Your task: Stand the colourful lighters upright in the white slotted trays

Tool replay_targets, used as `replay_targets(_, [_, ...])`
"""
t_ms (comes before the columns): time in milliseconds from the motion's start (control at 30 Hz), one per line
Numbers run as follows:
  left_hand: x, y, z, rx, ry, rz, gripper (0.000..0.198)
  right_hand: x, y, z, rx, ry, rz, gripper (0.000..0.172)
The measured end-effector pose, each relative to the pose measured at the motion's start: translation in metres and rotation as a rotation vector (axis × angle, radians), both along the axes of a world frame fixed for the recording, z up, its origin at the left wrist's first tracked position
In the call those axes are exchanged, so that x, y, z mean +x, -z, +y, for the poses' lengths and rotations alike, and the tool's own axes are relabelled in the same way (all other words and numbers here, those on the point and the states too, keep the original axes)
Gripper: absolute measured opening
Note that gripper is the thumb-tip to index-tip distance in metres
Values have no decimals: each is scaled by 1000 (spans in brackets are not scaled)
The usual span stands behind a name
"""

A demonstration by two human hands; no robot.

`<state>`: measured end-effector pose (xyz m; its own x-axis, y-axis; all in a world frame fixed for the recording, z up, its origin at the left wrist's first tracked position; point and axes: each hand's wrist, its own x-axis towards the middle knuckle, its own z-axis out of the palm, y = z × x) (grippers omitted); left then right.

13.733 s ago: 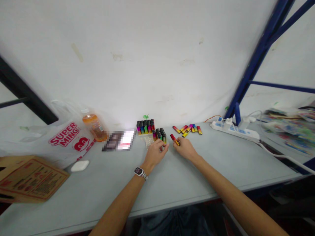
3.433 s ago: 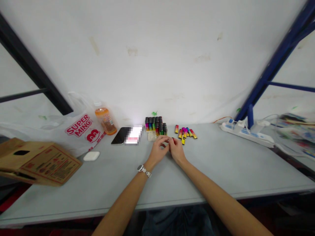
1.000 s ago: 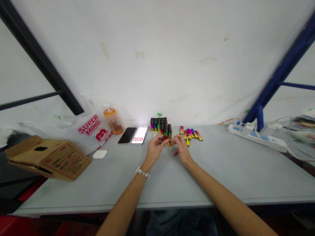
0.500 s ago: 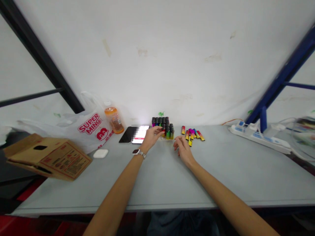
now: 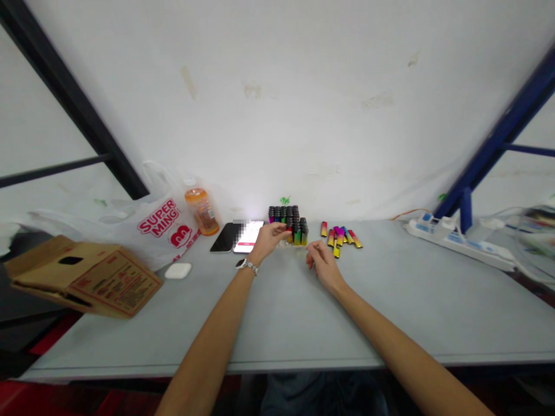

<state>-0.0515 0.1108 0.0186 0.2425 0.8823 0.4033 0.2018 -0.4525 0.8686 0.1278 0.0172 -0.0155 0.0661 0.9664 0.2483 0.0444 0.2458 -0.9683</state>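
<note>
My left hand, with a watch on the wrist, reaches to the front left of a block of upright lighters. Its thumb and fingertips close on a red-and-yellow lighter at the block's front. The lighters have black tops and coloured bodies, and stand packed in rows in a low clear tray whose edge barely shows. Just right of the block, my right hand hovers near the tabletop, fingers loosely bent and apart, with nothing visible in them. Several loose lighters, pink, yellow and purple, lie beyond it to the right.
Left of the lighters lie a dark tablet and a lit phone. Farther left are an orange bottle, a white plastic bag, a white case and a cardboard box. A power strip lies at right.
Both hands stay almost in the same place. The view shifts slightly, and my left wrist turns a little, with the hand still at the front of the lighters.
</note>
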Motion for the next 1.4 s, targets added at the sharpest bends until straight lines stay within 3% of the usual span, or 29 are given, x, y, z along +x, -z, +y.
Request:
replay_targets(200, [-3, 5, 4, -6, 36, 30, 23, 0, 1, 1, 2, -4, -7, 28])
replay_targets(433, [2, 12, 4, -11, -65, 5, 18, 0, 1, 1, -14, -14, -48, 28])
replay_targets(567, [1, 17, 3, 101, -128, 107, 16, 0, 0, 0, 12, 16, -128, 23])
replay_targets(800, [-7, 16, -8, 327, -200, 410, 8, 5, -4, -2, 53, 170, -296, 23])
replay_targets(933, [-5, 7, -26, 411, -243, 424, 11, 33, -15, -5, 14, 386, -518, 21])
replay_targets(1000, [3, 3, -39, 462, -201, 416, 11, 54, -20, -3, -39, 514, -607, 23])
replay_targets(1100, [25, 1, -57, 544, -108, 463, 13, 85, -23, 6, -136, 590, -686, 26])
replay_targets(1267, [58, 7, -70, 574, 37, 542, 12, 106, -23, 33, -268, 506, -821, 38])
replay_targets(1400, [60, 12, -76, 524, 163, 569, 12, 105, -27, 50, -335, 432, -877, 36])
